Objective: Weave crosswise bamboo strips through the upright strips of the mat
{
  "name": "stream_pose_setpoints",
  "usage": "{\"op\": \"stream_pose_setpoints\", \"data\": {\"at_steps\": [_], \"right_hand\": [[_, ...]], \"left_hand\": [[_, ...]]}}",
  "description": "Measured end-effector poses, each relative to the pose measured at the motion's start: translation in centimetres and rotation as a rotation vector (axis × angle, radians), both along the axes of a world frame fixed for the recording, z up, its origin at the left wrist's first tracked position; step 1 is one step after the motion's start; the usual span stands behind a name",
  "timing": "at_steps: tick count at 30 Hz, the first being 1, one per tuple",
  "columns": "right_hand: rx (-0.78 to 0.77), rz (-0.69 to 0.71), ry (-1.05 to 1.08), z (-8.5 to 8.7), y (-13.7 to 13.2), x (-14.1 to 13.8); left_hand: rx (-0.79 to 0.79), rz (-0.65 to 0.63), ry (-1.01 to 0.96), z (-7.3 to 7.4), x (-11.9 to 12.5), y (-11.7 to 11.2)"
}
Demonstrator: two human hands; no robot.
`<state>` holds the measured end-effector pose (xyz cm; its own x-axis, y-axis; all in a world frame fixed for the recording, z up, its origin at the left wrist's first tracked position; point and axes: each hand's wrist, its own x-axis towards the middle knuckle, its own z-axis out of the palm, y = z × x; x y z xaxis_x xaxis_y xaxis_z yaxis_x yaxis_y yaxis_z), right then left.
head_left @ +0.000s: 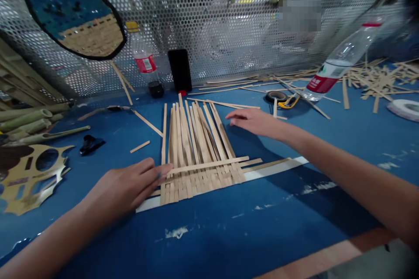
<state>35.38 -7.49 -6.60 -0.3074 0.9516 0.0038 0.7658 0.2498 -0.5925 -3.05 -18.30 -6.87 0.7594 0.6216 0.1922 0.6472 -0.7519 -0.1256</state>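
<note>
Pale bamboo strips [183,139] lie side by side on the blue table, fanned lengthwise away from me. Their near ends are interlaced with crosswise strips into a woven band [203,183], along a strip of white tape [278,169]. My left hand [139,183] is closed at the left side of the weave, its fingertips pinching the left end of a crosswise bamboo strip [209,164] that lies over the lengthwise ones. Just right of the far strips, my right hand [250,121] hovers with fingers stretched out and nothing in them.
A phone [180,71] leans on the perforated metal screen [209,17], beside a dark-bottomed bottle [145,63]. To the right are a tilted water bottle [340,63], black tape [276,96], a yellow cutter [290,101] and loose strips [382,76]. Bamboo tubes [29,124] lie left.
</note>
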Motion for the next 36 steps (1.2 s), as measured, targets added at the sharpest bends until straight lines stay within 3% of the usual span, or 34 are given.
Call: {"op": "stream_pose_setpoints", "data": {"at_steps": [4, 7, 12, 15, 18, 22, 24, 28, 32, 34, 36], "right_hand": [[-0.133, 0.006, 0.017, 0.3, 1.5, -1.7], [-0.177, -0.026, 0.043, 0.3, 2.9, -3.0], [-0.083, -0.051, 0.078, -0.4, 5.9, -4.9], [0.003, -0.059, 0.079, 0.0, 6.2, -5.3], [0.103, -0.008, 0.069, 1.2, 3.8, -4.9], [0.132, 0.363, -0.044, 2.2, -2.1, -4.5], [0.157, 0.42, -0.117, 2.2, -4.6, -4.6], [0.268, 0.228, -0.268, 1.6, -6.2, -2.7], [0.244, -0.073, -0.13, 1.4, -4.1, 4.5], [0.283, -0.311, -0.099, 1.4, -2.8, 8.4], [0.324, -0.435, -0.098, 1.3, -1.9, 11.4]], "left_hand": [[-0.045, 0.013, -0.007, -0.6, -0.9, 1.2], [0.045, -0.003, 0.013, -0.5, -1.2, 1.5], [0.264, -0.02, 0.034, 0.3, -1.0, 1.4], [0.354, 0.017, 0.058, 0.5, -1.0, 1.5], [0.386, 0.034, 0.035, 0.5, -1.4, 1.3], [0.324, 0.065, -0.033, 0.6, -0.7, 0.7], [0.205, 0.084, -0.082, 1.1, 1.2, 0.8], [-0.245, 0.144, -0.11, 3.4, 7.6, 3.6], [-0.31, 0.234, -0.116, 5.0, 13.8, 10.3], [-0.31, 0.327, -0.127, 4.5, 16.1, 13.9], [-0.318, 0.404, -0.108, 3.4, 18.0, 17.0]]}}
